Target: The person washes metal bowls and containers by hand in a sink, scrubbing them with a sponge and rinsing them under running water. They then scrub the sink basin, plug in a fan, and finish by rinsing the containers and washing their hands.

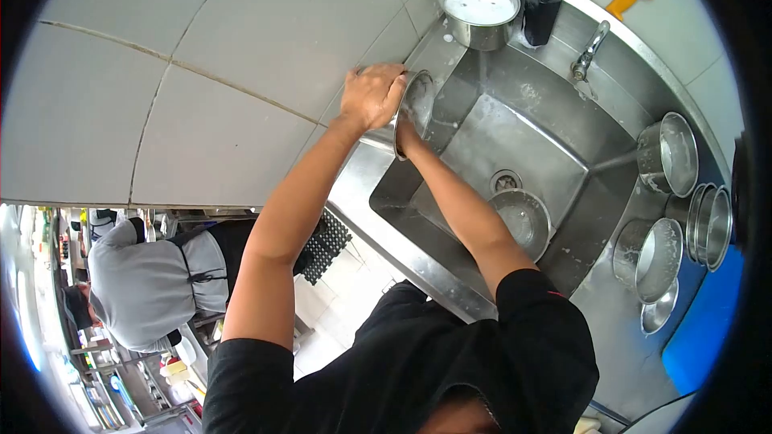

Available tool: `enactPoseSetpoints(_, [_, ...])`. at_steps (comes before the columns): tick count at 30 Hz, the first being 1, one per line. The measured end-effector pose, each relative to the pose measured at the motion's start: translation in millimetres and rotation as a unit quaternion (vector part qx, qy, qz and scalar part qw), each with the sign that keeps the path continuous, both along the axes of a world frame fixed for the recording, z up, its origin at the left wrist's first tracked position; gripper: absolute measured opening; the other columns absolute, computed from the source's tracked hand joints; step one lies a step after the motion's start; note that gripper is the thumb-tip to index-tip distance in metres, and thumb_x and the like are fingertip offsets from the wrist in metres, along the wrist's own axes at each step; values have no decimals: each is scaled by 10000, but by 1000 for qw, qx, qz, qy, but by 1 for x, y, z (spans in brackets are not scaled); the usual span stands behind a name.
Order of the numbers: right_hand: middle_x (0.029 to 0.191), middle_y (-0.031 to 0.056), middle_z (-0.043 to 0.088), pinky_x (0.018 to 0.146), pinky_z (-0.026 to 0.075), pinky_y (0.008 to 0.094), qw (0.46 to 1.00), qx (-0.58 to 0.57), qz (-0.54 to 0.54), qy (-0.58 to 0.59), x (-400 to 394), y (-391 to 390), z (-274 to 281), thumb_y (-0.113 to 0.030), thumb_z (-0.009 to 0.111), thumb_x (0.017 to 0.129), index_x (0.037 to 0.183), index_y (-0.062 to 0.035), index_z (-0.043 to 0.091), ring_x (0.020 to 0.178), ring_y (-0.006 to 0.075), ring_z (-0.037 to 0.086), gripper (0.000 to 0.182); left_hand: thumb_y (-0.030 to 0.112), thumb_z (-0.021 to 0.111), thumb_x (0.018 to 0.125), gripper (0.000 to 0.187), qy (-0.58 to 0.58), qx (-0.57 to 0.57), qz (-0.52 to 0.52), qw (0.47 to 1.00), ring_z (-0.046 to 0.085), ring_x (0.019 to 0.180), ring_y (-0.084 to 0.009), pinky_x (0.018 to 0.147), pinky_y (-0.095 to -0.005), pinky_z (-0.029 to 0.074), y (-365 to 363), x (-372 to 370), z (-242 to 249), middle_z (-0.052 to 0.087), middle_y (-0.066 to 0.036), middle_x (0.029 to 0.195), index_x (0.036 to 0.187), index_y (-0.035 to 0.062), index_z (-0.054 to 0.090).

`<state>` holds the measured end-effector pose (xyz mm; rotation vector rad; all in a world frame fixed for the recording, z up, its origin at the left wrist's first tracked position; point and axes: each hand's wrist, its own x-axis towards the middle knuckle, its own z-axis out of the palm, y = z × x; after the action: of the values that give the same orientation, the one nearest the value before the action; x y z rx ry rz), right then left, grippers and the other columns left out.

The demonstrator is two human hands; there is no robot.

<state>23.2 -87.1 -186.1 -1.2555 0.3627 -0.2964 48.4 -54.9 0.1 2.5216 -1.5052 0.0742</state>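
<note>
Tipped on its side at the sink's left edge is a metal pot [420,96], its mouth facing right. My left hand [374,95] is closed on the pot's upper side and rim. Inside the mouth is my right hand [407,135], its fingers hidden by the pot wall. Whether it holds anything does not show. Below and to the right lies the steel sink [515,141]. A metal bowl [523,223] with some water rests in it beside the drain [506,182].
A pot of foamy water [481,6] stands at the back corner beside a black pump bottle [541,10] and a tap [591,52]. Several metal pots [669,153] line the right counter near a blue panel [704,329]. Behind at left, another person [157,281] bends over.
</note>
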Motion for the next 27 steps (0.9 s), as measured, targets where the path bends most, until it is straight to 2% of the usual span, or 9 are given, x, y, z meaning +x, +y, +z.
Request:
enactPoseSetpoints(2, [1302, 198, 422, 987, 322, 341, 986, -132, 66, 80, -11, -1, -2, -204, 302, 939, 1286, 27, 378, 1212, 257, 396, 424, 336, 286, 881, 427, -9, -21, -8, 1000, 499, 1110, -254, 905, -448, 335, 0, 0, -3, 566, -72, 1171, 1113, 123, 574])
enactPoseSetpoints(7, [1230, 121, 478, 1000, 303, 356, 931, 336, -90, -106, -36, 9, 94, -203, 370, 921, 1310, 26, 341, 1183, 246, 412, 452, 341, 310, 870, 416, 33, 4, -21, 999, 497, 1109, -254, 897, -430, 341, -4, 5, 3, 567, -69, 1169, 1112, 132, 577])
enactPoseSetpoints(11, [1185, 182, 506, 976, 320, 391, 948, -295, 31, 118, -13, -6, 33, -160, 469, 848, 1219, 16, 437, 1124, 309, 451, 412, 340, 318, 867, 412, 39, 17, -19, 999, 498, 1107, -254, 900, -417, 340, -4, 3, 3, 571, -70, 1162, 1109, 132, 579])
enactPoseSetpoints(14, [1179, 230, 498, 977, 310, 415, 893, -421, 59, 145, -29, -17, 48, -141, 490, 821, 1156, 22, 487, 1099, 368, 456, 373, 346, 328, 869, 404, 16, -13, -46, 999, 512, 1088, -219, 901, -439, 314, -4, 8, 2, 585, -48, 1141, 1087, 133, 592])
enactPoseSetpoints(17, [1165, 213, 510, 985, 309, 418, 933, -341, -4, 111, -34, -10, 53, -134, 481, 832, 1173, 33, 461, 1110, 334, 466, 380, 341, 324, 869, 400, 16, -24, -44, 999, 514, 1084, -221, 901, -446, 319, 0, 9, -3, 585, -47, 1142, 1085, 137, 591])
enactPoseSetpoints(20, [1212, 126, 495, 985, 347, 363, 915, 373, 133, -81, -40, -11, 76, -220, 333, 930, 1254, -20, 399, 1123, 218, 471, 386, 336, 332, 866, 393, 17, -29, -53, 998, 519, 1079, -225, 904, -451, 331, 2, 10, -8, 585, -48, 1140, 1080, 134, 592])
enactPoseSetpoints(22, [1217, 103, 487, 952, 381, 339, 928, 371, 4, -36, -39, -11, 116, -249, 277, 950, 1260, -45, 403, 1105, 198, 483, 392, 324, 331, 869, 389, 18, -25, -47, 998, 522, 1073, -238, 906, -449, 345, -5, 15, -8, 585, -60, 1136, 1075, 129, 596])
enactPoseSetpoints(26, [1200, 149, 507, 962, 349, 396, 957, 245, -142, -61, 54, -4, -58, -212, 443, 883, 1177, 13, 496, 1118, 222, 468, 374, 296, 306, 885, 390, 40, -29, -98, 994, 522, 1072, -257, 907, -430, 353, -5, 20, -13, 585, -80, 1133, 1085, 127, 595])
enactPoseSetpoints(27, [1235, 161, 476, 979, 336, 394, 974, -181, -66, 115, 28, -20, -4, -213, 435, 874, 1210, 7, 467, 1138, 240, 458, 403, 289, 307, 886, 385, 25, -35, -102, 994, 527, 1064, -259, 906, -427, 354, -4, 17, -11, 586, -77, 1132, 1085, 126, 594])
